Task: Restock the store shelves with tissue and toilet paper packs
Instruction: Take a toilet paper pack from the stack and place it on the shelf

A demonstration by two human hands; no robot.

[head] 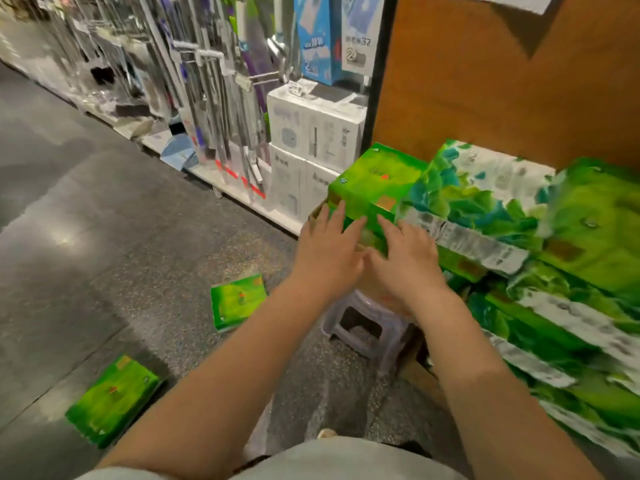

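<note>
- Green plastic-wrapped tissue pack (375,178): sits at the left end of the row of green and white printed paper packs (491,216) on the display, level with the top of that row.
- Left hand (327,251): fingers straight and spread, fingertips laid against the near face of the green tissue pack; nothing is gripped.
- Right hand (407,259): fingers straight and spread, fingertips on the same near face, just beside the left hand; thumbs of the two hands nearly meet. Grip apart on both hands.
- Brown cardboard box (317,213): an edge shows just left of the tissue pack, behind the left hand; its contents are hidden.
- Pale lilac plastic stool (367,330): stands on the floor below both hands, close against the display.
- Two more flat green tissue packs lie on the grey speckled floor (104,202): one (239,301) left of the stool, one (112,400) nearer the viewer, well apart.
- White cartons (315,133) are stacked beyond the display, beside hanging mop handles (207,81).
- Brown board panel (485,81) rises behind the packs.
</note>
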